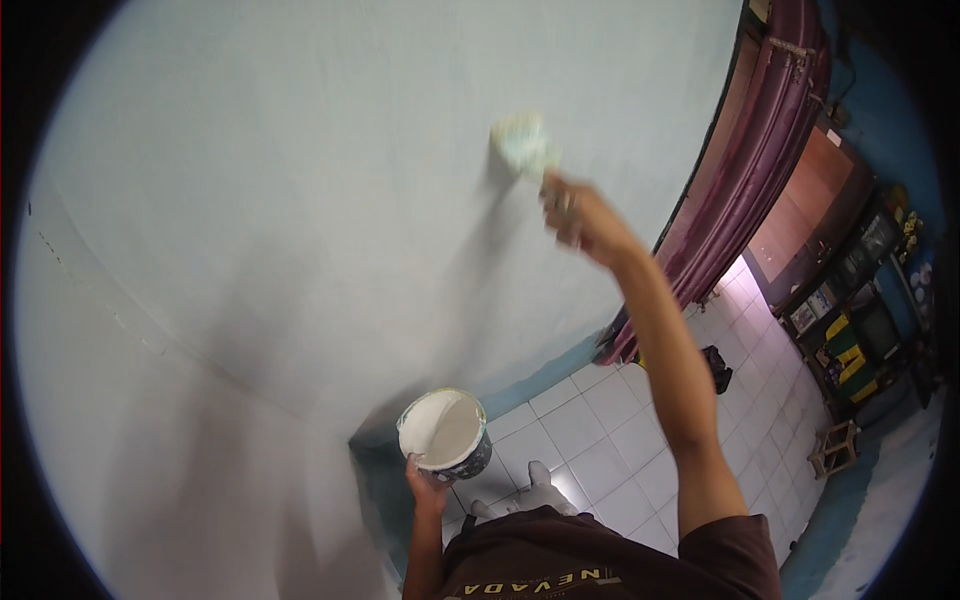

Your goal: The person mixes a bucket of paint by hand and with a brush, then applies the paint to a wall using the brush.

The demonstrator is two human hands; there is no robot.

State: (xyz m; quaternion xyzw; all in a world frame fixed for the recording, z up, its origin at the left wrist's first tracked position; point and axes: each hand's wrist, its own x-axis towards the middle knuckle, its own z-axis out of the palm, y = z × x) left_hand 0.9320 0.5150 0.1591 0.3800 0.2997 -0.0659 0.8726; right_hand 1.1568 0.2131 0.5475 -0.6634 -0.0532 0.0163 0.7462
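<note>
Though beside wall [330,150], curtain [735,190] apart from brush [524,145]

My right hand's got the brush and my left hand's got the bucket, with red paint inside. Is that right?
Not quite: the paint is whitish, not red, as the head view shows. Your right hand does hold the brush, and your left hand the bucket.

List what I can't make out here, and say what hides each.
All in the head view:
Bristle edge of the brush: blurred, so contact with the wall is unclear.
Brush handle: mostly covered by the right hand, itself blurred.
Left hand: fingertips hidden behind the bucket.
Small items on the far shelf: too small and dim.
Shirt: cut off by the lower edge.
</note>
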